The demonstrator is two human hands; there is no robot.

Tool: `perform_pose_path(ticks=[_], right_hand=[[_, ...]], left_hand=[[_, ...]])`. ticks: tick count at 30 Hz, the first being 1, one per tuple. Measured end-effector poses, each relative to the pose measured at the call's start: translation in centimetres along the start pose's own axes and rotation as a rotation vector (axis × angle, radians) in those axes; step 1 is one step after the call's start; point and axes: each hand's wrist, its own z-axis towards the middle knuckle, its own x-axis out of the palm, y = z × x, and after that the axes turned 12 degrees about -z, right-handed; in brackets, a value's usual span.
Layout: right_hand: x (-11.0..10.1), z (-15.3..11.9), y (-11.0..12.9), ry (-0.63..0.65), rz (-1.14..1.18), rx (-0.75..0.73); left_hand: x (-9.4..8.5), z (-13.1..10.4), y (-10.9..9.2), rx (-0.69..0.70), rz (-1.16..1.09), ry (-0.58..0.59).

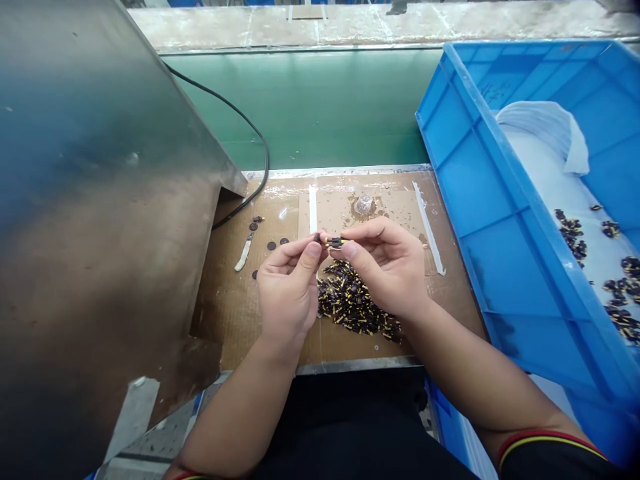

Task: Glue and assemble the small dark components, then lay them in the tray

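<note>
Your left hand (293, 283) pinches a small dark round part (317, 237), thumb against fingertip; your right hand (387, 267) pinches a black-and-yellow piece (336, 243) beside it, above the pile (355, 303) on the tabletop (350, 350). The blue crate (500, 200) at right contains white sheeting and dark parts.

Single head-worn view from above the forearms (260, 407), facing forward and down at close range over the cardboard-covered table (350, 350), a blue bin (500, 200) at right
</note>
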Motion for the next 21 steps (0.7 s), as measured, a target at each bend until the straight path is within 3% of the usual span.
perform_pose_path(ticks=[3,6,14,21], right_hand=[[-0.12,0.06,0.13,-0.085,-0.079,-0.05],[-0.15,0.11,0.11,-0.09,-0.102,-0.074],[0.03,-0.11,-0.33,-0.058,-0.149,-0.128],[-0.24,0.06,-0.28,-0.009,-0.242,-0.222]], left_hand=[[0.03,0.24,-0.25,-0.123,-0.117,0.026],[0.01,0.25,-0.38,-0.166,-0.174,0.042],[-0.25,0.06,-0.38,-0.127,-0.115,0.074],[-0.45,0.09,-0.55,-0.134,-0.127,0.034]])
